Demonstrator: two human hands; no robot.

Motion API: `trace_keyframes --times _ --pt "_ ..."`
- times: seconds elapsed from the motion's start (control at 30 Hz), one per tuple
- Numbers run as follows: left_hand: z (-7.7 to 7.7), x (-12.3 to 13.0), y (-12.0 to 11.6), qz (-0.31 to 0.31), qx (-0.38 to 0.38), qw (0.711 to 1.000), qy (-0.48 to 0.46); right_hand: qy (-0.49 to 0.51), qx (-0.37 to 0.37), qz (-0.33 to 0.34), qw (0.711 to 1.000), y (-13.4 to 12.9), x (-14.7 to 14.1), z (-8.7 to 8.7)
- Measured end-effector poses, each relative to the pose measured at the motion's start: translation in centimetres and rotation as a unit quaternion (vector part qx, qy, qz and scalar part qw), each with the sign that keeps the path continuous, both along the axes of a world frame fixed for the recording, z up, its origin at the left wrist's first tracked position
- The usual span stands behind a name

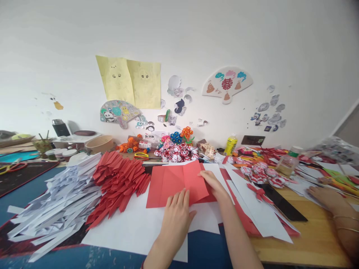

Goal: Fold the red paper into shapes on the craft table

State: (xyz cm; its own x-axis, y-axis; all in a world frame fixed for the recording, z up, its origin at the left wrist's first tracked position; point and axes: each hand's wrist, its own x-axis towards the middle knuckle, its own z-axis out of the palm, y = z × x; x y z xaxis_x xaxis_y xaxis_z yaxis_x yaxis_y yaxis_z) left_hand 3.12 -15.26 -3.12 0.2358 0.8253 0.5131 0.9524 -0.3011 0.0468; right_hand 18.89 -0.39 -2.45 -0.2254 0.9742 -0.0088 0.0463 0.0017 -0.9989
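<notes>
A red paper sheet (pixel 171 179) with crease lines lies on white paper (pixel 120 231) in the middle of the table. My left hand (pixel 177 213) rests on its lower edge, fingers stretched flat. At the sheet's right edge, my right hand (pixel 211 183) pinches the paper, its thumb side on top. Folded red strips (pixel 119 183) are heaped to the left, beside a larger heap of folded white strips (pixel 64 198).
Red-and-white paper balls (pixel 179 151) and a yellow bottle (pixel 230 145) stand along the wall. Cut sheets (pixel 252 201) and a black slab (pixel 283 203) lie to the right. Another person's hand (pixel 322 196) rests at the far right. Yellow-handled scissors (pixel 141 155) lie behind.
</notes>
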Motion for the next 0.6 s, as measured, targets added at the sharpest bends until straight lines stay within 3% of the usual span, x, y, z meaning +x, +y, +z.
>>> trace_keyframes --times 0.13,0.4,0.6 --pt "-1.0 -0.3 0.5 0.010 -0.042 0.999 -0.008 0.040 -0.030 -0.002 0.999 -0.1 0.1 0.2" --pt "-0.5 -1.1 0.5 -0.034 -0.035 0.999 -0.009 0.079 -0.066 0.005 0.995 -0.6 0.0 1.0" --pt "-0.6 -0.8 0.6 -0.037 -0.081 0.996 0.013 0.069 -0.070 0.005 0.995 -0.4 0.3 0.5"
